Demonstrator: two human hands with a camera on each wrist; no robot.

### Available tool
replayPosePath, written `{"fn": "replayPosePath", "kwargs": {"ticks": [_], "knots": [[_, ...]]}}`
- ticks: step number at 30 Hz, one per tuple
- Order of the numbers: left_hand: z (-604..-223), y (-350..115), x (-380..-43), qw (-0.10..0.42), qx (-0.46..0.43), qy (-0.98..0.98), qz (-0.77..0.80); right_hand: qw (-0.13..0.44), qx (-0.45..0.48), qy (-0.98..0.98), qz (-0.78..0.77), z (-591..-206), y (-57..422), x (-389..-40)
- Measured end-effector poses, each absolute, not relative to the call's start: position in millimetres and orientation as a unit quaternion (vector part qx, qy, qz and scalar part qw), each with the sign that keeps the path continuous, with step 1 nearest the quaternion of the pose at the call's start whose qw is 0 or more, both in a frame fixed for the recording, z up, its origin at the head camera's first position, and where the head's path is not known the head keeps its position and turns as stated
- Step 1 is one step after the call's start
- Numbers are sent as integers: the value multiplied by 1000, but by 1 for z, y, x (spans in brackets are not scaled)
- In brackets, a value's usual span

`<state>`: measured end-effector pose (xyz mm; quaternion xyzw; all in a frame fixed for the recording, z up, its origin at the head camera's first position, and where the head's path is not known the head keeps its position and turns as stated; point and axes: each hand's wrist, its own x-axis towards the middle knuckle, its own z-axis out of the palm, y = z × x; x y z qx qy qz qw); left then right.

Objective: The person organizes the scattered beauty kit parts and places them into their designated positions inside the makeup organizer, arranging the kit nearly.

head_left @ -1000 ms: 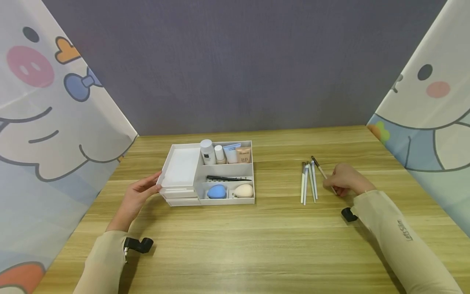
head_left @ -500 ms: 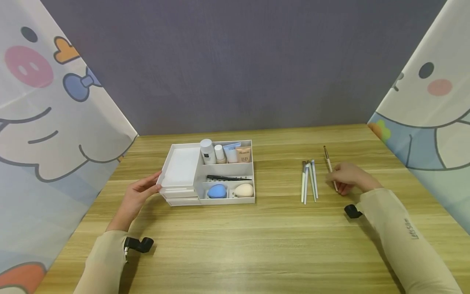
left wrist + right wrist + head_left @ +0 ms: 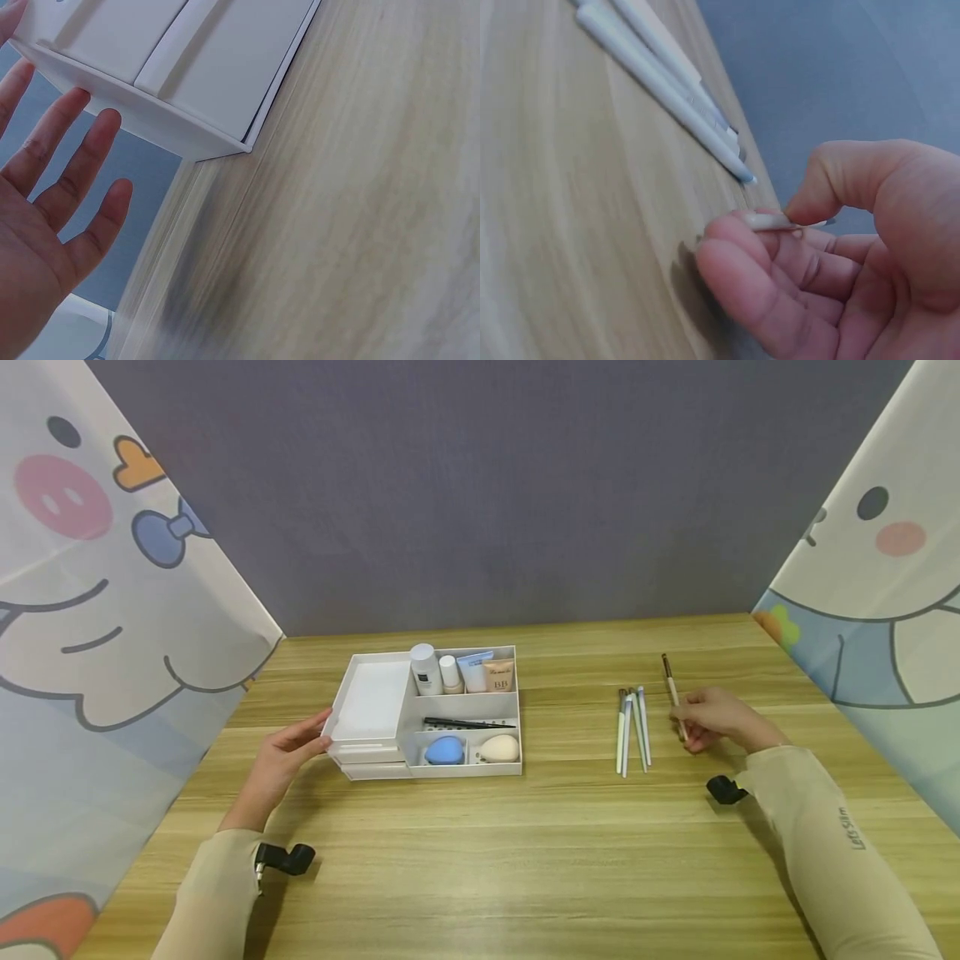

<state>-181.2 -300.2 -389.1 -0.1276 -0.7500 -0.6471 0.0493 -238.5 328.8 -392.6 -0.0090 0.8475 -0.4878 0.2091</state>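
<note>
My right hand [image 3: 716, 720] pinches a makeup brush [image 3: 671, 685] between thumb and fingers near its handle end, its dark-tipped end pointing away from me. In the right wrist view only a short pale piece of that brush [image 3: 765, 221] shows between the fingertips. Left of it, several more makeup brushes [image 3: 626, 735] lie side by side on the table. My left hand [image 3: 283, 766] rests its fingertips on the left side of a white cosmetics organizer [image 3: 367, 697]. In the left wrist view the fingers of the left hand [image 3: 56, 195] are spread and nearly straight at its wall.
The organizer's compartments hold a white bottle [image 3: 425, 670], a small white-capped bottle [image 3: 450, 673], two tubes [image 3: 472, 672], a black pen-like stick [image 3: 465, 724], a blue sponge [image 3: 444, 750] and a cream sponge [image 3: 498, 748]. A grey panel [image 3: 480, 510] stands behind the wooden table [image 3: 480, 860].
The brush in my right hand has shifted slightly right and turned from a slant to nearly upright in the head view. My left hand and the organizer have stayed put.
</note>
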Motion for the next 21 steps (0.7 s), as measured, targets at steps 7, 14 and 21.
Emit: {"fn": "replayPosePath", "kwargs": {"ticks": [7,14,21], "knots": [[-389,-301,-182,53,-136,-746,-650,203,-29,803,-560,-398,326,-241],[-389,-301,-181,53,-134,-747,-649,203,-40,732,-649,-398,312,-239],[-390,-301,-182,50,-127,-747,-651,198,-43,657,-726,-401,297,-240]]}}
